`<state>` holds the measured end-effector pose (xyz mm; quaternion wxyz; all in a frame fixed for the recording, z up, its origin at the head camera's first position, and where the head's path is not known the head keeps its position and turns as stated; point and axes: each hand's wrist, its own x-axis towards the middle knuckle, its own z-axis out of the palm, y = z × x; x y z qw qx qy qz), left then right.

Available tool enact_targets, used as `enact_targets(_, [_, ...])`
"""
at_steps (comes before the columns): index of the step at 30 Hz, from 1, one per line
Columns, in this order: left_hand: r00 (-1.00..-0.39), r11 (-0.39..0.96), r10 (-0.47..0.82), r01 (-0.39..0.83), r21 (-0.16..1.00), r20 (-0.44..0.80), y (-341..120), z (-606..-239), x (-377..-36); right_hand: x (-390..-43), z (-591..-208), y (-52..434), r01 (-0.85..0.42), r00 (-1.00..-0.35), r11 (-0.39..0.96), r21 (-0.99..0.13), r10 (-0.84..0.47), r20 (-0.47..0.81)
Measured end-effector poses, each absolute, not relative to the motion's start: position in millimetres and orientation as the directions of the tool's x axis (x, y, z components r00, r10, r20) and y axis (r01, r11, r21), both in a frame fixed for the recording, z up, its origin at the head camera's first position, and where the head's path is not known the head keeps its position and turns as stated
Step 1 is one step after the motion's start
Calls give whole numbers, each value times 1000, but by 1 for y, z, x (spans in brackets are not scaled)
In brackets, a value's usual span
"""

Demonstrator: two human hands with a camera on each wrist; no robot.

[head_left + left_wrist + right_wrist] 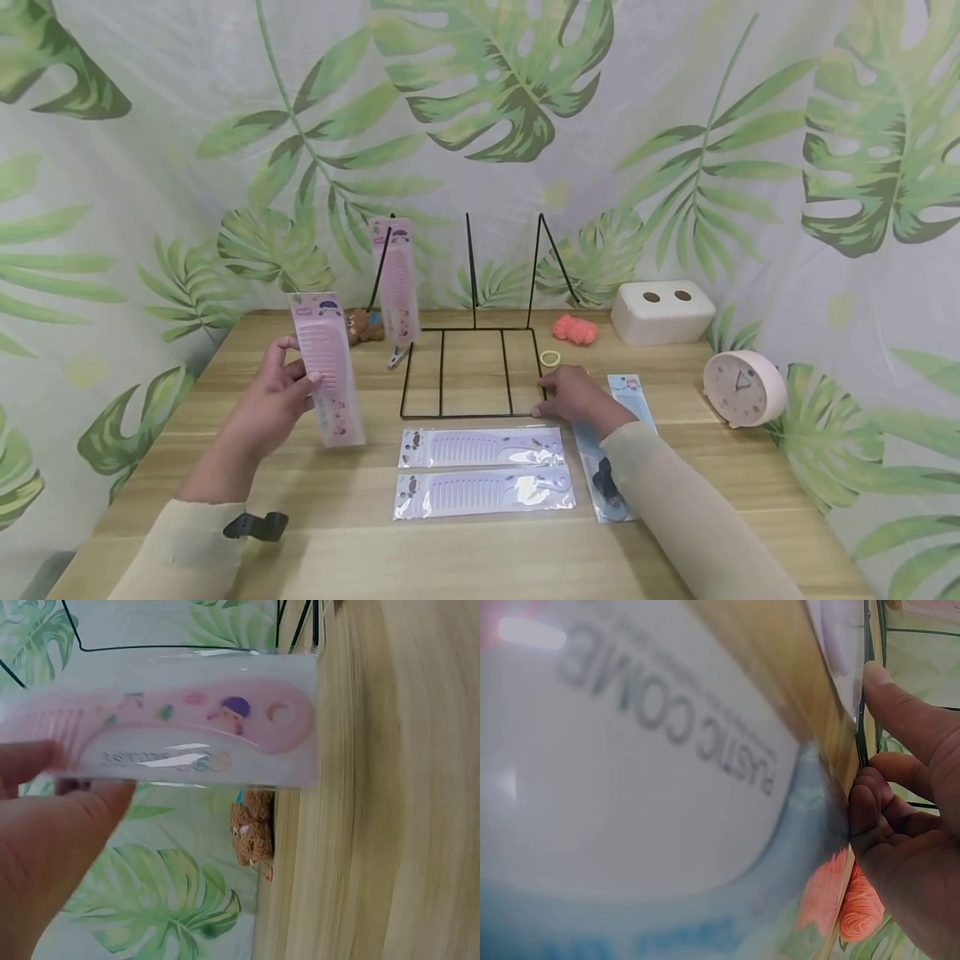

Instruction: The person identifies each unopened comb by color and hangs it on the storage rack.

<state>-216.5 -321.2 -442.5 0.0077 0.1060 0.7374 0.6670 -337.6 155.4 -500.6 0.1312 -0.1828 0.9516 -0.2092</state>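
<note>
My left hand [273, 400] holds a pink comb in a clear package [327, 371] upright, thumb in front and fingers behind. The left wrist view shows its round-holed handle end near the wooden table. At the front right corner of a black wire rack [457, 415], my right hand [576, 395] pinches the wire between thumb and curled fingers. Another packaged pink comb [397, 283] stands upright at the rack's left side. Two packaged light purple combs [480, 447] lie side by side in front of the rack. A packaged blue comb [632, 398] lies partly hidden under my right forearm.
Behind the rack's left side sits a brown plush toy [365, 326], with a small clip [397, 357] nearby. To the right are a yellow ring [551, 358], coral yarn [575, 330], a white box with two holes [663, 315] and a pink clock [744, 388]. A leaf-print curtain hangs behind.
</note>
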Motion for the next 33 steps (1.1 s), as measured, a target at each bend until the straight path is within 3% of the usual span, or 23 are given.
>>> enact_targets(4, [-927, -13, 263, 276, 961, 269, -315, -444, -214, -337, -502, 156, -289, -903, 847, -447, -396, -167])
enact_targets(8, [-891, 2, 322, 339, 941, 321, -307, -442, -212, -337, -502, 154, -290, -903, 848, -444, -396, -166])
enact_targets(22, [-940, 274, 260, 294, 916, 224, -285, -430, -213, -335, -502, 154, -281, -906, 843, -459, -390, -162])
enact_targets(33, [-942, 256, 244, 293, 921, 232, -281, -426, -215, -336, -502, 153, -259, -908, 845, -467, -378, -181])
